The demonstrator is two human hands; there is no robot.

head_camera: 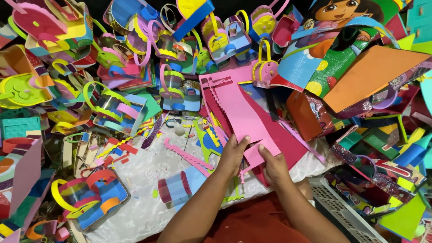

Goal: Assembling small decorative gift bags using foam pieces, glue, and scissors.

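Gripping a pink foam sheet (245, 118) at its lower edge: left hand (232, 155) and right hand (273, 165), fingers of both closed on it. Sheet sits mid-frame above a white cloth (148, 198), darker pink sheet (288, 144) beneath, foam baskets (92, 195) piled around, white crate (342, 211) right.

We see no labels, signs or screens, only packaging: small foam gift boxes with looped handles (265, 67) crowd the top and left, in pink, yellow and blue. One clear-walled box (90, 200) with yellow, red and orange loops sits at lower left. A printed cartoon-figure sheet (335, 18) lies at upper right, and a white slatted crate (337, 207) stands at lower right
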